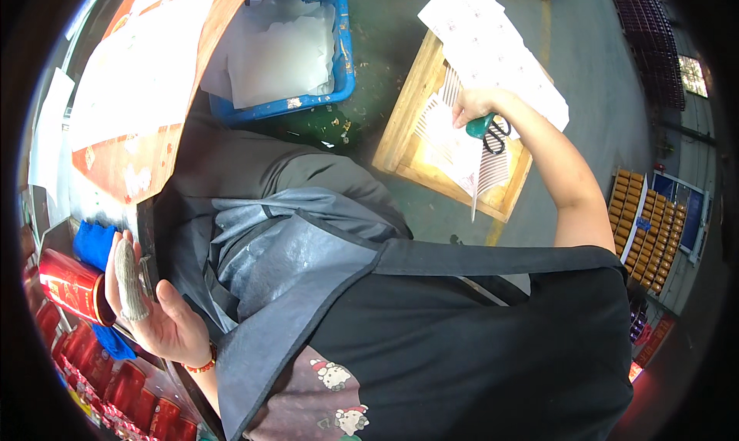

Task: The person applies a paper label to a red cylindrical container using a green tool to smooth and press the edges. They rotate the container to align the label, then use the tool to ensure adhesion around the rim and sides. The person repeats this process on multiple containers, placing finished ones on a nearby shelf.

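My left hand [165,318] is at the lower left, palm up with fingers stretched out. A knitted grey finger sleeve covers one finger, and a beaded bracelet circles the wrist. Beside these fingers lies a shiny red can [77,287]; whether they touch it I cannot tell. Blue cloth [96,245] shows around the can. My right hand [476,106] reaches down over a wooden crate [400,145], its fingers pinched together above white printed paper [437,125]; what they grip is hidden. Next to it are black scissor handles [495,137], a green handle [479,125] and a long thin blade [475,187] pointing down.
Several red cans [123,387] stand at lower left. A blue bin [344,56] holds white sheets [285,64]. Red-and-white printed sheets [146,79] rise at upper left. White patterned sheets [493,45] lie across the crate's far side. Stacked golden cans [643,233] stand at the right.
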The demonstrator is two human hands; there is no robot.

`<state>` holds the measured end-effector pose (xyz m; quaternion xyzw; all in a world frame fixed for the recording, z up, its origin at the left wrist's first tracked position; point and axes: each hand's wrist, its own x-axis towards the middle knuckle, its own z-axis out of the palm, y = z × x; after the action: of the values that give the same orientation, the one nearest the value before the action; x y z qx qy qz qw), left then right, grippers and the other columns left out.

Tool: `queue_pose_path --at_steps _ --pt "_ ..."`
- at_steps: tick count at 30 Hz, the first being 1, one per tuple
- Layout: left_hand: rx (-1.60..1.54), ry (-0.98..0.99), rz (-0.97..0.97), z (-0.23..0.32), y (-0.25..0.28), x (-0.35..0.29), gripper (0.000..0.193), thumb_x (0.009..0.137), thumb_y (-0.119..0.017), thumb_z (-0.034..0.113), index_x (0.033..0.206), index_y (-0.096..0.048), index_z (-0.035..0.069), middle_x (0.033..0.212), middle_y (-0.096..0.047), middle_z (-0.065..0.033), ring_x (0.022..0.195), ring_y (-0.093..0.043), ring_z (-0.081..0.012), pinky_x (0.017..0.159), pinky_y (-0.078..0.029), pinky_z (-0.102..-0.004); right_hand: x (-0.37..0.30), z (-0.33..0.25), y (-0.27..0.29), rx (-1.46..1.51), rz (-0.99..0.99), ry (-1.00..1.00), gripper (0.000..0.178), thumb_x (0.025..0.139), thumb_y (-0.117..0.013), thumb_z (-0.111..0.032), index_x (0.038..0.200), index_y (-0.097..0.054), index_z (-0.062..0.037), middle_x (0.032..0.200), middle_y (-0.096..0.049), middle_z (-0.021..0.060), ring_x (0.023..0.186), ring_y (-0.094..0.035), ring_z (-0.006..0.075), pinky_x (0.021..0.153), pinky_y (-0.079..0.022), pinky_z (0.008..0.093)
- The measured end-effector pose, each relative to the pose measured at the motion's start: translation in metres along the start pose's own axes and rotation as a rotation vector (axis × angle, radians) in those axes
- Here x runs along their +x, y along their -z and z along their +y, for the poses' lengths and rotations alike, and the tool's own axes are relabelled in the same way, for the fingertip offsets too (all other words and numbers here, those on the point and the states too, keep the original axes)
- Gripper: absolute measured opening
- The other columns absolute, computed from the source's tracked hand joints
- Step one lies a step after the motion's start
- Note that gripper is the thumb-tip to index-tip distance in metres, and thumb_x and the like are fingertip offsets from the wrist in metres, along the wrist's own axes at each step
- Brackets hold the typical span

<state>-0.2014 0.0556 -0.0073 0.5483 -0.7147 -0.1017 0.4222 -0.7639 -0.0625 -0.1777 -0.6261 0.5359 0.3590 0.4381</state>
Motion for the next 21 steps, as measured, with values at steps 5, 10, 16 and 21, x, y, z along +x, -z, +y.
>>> queue_pose_path --at_steps 5,10,16,21 --pt "0.005 -0.019 -0.046 -0.001 -0.002 0.0 0.039 0.106 -0.051 0.012 0.137 -0.052 -0.011 0.141 -0.053 -0.024 0.132 -0.055 -0.0351 0.111 -0.045 -0.0456 -0.03 0.006 0.001 0.144 0.013 0.038 0.023 0.085 -0.079 -0.03 0.099 -0.081 -0.0114 0.089 -0.077 0.004 0.081 -0.069 0.0142 0.075 -0.053 0.0307" --pt "-0.029 0.015 -0.066 -0.001 -0.007 0.001 0.042 0.105 -0.056 0.018 0.135 -0.054 -0.011 0.14 -0.054 -0.0247 0.131 -0.055 -0.0356 0.112 -0.043 -0.0431 -0.056 0.021 -0.002 0.298 0.096 -0.035 0.021 0.087 -0.078 -0.028 0.096 -0.081 -0.0095 0.086 -0.076 0.0026 0.079 -0.067 0.0122 0.075 -0.052 0.0293" --pt "-0.075 0.051 -0.058 -0.005 -0.012 -0.001 0.043 0.104 -0.059 0.018 0.134 -0.054 -0.011 0.139 -0.055 -0.025 0.13 -0.056 -0.0363 0.112 -0.042 -0.0428 -0.079 0.015 -0.009 0.306 0.183 -0.162 0.022 0.085 -0.079 -0.027 0.09 -0.078 -0.0058 0.078 -0.07 0.002 0.075 -0.063 0.0128 0.072 -0.051 0.0312" --pt "-0.077 0.057 -0.054 -0.007 -0.012 -0.002 0.041 0.103 -0.06 0.016 0.134 -0.055 -0.011 0.139 -0.055 -0.0245 0.13 -0.056 -0.0358 0.112 -0.042 -0.0419 -0.07 0.018 -0.027 0.332 0.269 -0.263 0.019 0.08 -0.079 -0.021 0.091 -0.076 -0.0054 0.075 -0.067 0.0028 0.073 -0.062 0.0142 0.071 -0.051 0.032"
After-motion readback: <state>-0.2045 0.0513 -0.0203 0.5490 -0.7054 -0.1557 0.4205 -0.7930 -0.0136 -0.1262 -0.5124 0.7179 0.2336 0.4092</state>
